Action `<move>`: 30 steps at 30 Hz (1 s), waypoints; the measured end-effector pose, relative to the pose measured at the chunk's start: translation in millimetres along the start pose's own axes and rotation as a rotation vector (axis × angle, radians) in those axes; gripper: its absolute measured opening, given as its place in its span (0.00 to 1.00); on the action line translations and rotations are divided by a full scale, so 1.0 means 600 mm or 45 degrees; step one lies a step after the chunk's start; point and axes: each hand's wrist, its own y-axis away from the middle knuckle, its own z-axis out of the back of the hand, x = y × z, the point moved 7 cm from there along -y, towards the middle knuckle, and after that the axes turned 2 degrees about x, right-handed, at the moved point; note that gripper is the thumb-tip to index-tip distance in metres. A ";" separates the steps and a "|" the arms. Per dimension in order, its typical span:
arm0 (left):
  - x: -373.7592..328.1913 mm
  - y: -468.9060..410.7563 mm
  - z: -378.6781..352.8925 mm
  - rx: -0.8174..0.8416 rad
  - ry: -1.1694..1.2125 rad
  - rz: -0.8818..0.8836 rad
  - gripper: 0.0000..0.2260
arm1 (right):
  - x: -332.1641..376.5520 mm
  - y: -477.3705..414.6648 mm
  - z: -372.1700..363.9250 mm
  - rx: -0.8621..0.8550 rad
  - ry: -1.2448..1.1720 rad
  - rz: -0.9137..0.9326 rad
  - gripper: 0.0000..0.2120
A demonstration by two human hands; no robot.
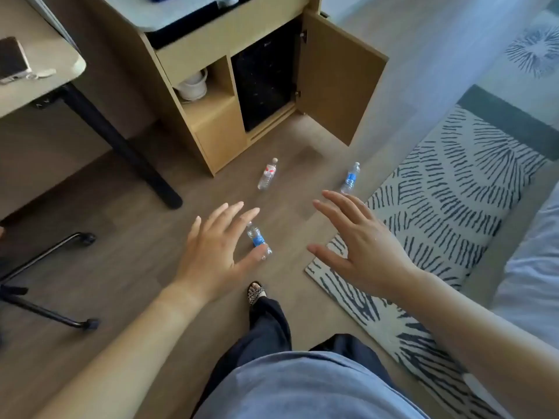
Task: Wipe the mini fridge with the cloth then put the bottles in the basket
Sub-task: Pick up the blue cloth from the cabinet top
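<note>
- A white ceramic pot (193,84) is sitting in the pale wooden cabinet's (211,125) open cubby.
- The black, boxy mini fridge (261,83) is standing beside it, behind the open cabinet door (338,77).
- The left hand (217,252) is hovering empty, fingers spread, over a blue-label bottle (257,238) lying on the wood-grain floor (121,267).
- A clear red-label bottle (267,174) is lying farther off.
- The right hand (360,243) is hanging empty, fingers splayed.
- Another blue-label bottle (351,178) is lying by the striped rug (447,207).

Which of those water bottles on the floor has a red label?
The bottle nearest the cabinet has the red label; the other two bottles have blue labels.
</note>
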 end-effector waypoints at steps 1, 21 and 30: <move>0.019 -0.021 0.015 0.001 0.022 0.031 0.32 | 0.000 -0.028 0.006 -0.003 -0.018 -0.002 0.33; 0.131 -0.438 0.115 -0.033 -0.012 0.028 0.32 | -0.145 -0.448 0.140 -0.121 -0.043 -0.022 0.33; 0.118 -0.698 0.126 -0.003 -0.024 0.311 0.32 | -0.288 -0.721 0.217 0.051 -0.061 0.209 0.33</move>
